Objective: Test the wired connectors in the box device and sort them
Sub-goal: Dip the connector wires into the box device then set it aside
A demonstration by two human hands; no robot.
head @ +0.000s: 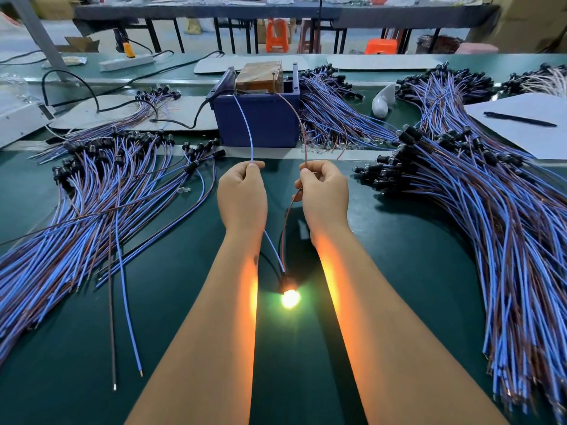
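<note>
1. Left hand (242,196): fingers curled, pinching the blue wire (245,124) at its fingertips.
2. Right hand (325,194): fingers curled, pinching the brown wire (302,130).
3. Both wires rise toward 12 o'clock to two upright pins on the blue box (257,118); whether they touch the pins I cannot tell.
4. From the hands the wires run toward 6 o'clock between the forearms to a black connector (287,283); its lamp (290,298) is lit, with glow on both forearms.
5. Wire pile (92,204) at 9 o'clock on the green tabletop (399,271); larger pile (491,225) at 3 o'clock.
6. Paper (521,124) with a pen (520,119) at 2 o'clock.
</note>
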